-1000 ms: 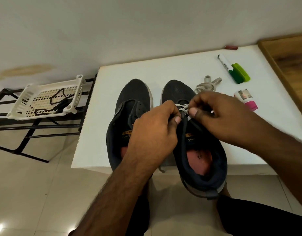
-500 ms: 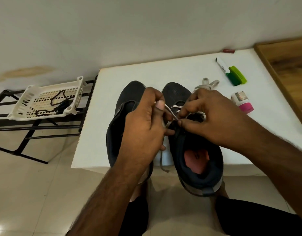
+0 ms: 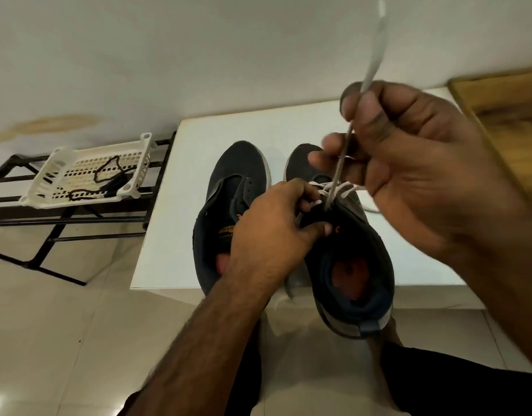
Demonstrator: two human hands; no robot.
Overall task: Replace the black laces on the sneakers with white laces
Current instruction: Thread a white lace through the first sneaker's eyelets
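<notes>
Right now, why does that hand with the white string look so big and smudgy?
In the head view, the right hand is raised close to the wide-angle camera, so it looks huge; the white lace it pinches streaks with motion blur. The left hand and right sneaker look sharper.

We see 2 bare forearms, hairy and without sleeves, watch or rings on the left hand (image 3: 276, 217) and right hand (image 3: 420, 163). Our fingers (image 3: 318, 159) have short nails. Black shorts (image 3: 456, 385) cover our lap.
</notes>
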